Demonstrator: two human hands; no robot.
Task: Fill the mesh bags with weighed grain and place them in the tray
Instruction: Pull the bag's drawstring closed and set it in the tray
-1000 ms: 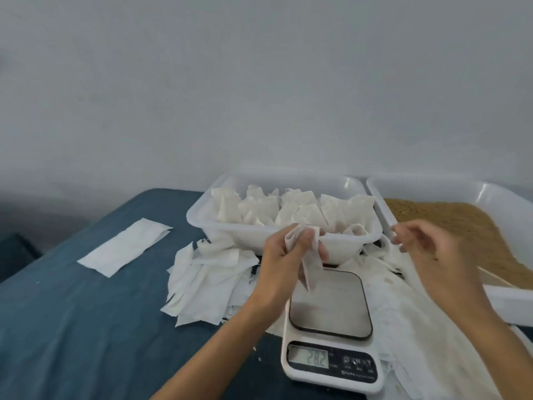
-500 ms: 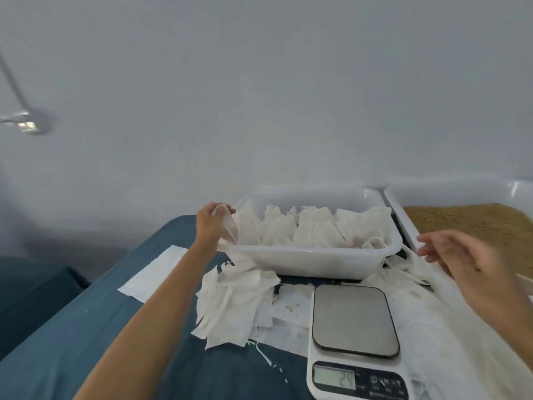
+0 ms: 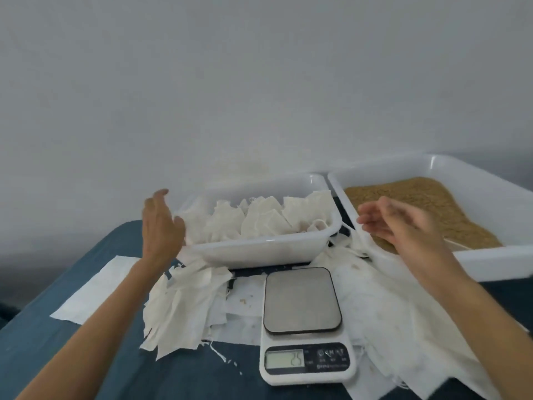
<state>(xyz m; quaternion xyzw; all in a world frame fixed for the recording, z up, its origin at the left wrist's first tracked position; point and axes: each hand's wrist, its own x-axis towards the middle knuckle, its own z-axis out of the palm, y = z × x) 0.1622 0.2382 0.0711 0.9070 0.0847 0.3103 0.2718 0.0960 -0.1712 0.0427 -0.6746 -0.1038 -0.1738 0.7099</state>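
Observation:
A white plastic tray point(image 3: 259, 251) at the centre holds several filled white mesh bags point(image 3: 261, 219). My left hand point(image 3: 161, 223) hovers at the tray's left end, fingers straight and holding nothing. My right hand point(image 3: 403, 223) hangs relaxed and empty over the near edge of a larger white tray point(image 3: 490, 255) of brown grain point(image 3: 427, 206). A pile of flat empty mesh bags point(image 3: 184, 307) lies left of the digital scale point(image 3: 302, 324), whose steel platform is bare.
White paper sheets point(image 3: 383, 321) cover the blue tabletop under and right of the scale, with a few spilled grains. A single white sheet point(image 3: 95, 293) lies at the left. A pale wall stands close behind the trays.
My left hand carried the bag from above the scale to the tray's left end and let it go. My right hand stayed near the grain tray. The view tilted upward.

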